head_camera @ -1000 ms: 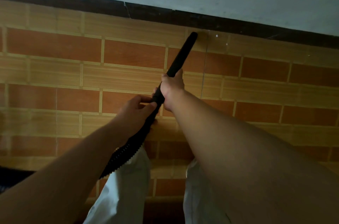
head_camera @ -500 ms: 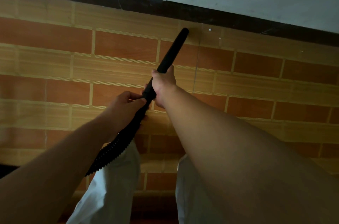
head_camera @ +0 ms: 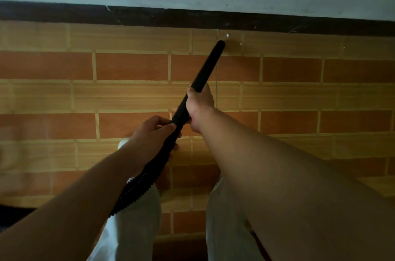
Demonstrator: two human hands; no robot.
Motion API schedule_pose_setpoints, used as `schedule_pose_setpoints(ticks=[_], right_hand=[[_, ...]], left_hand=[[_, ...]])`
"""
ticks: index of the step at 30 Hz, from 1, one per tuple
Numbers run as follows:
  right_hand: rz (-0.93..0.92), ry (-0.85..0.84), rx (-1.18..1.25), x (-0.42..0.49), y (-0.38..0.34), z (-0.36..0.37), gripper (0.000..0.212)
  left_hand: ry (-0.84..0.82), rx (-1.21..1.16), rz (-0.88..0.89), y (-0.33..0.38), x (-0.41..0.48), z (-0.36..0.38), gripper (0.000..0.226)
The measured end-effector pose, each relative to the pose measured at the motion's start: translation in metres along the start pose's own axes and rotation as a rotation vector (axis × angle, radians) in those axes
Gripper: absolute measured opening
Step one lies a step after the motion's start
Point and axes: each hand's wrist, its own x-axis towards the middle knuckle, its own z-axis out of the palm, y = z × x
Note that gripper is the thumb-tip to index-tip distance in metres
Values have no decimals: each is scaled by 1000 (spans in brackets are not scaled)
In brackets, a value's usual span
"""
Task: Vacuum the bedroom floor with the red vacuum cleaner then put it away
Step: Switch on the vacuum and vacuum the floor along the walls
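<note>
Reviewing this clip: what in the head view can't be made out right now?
Vacuum body: outside the head view; the hose runs behind the left forearm.
Tip of the wand: touching the floor or hovering, one view cannot settle.
White specks near the tip: too small to identify.
Dark shape, lower left: cut by the edge, too dim.

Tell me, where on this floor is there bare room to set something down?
The floor is bare left of the wand up to the skirting, and right of it too. The middle is crowded: the left hand grips the hose, the right hand the wand.
</note>
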Motion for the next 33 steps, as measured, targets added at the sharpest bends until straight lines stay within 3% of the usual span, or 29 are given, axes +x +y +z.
schedule_pose_setpoints(ticks=[33], right_hand=[[11,-118,-126,-2,-46,-57,61]], left_hand=[[74,-78,-20,33,1,61,17]])
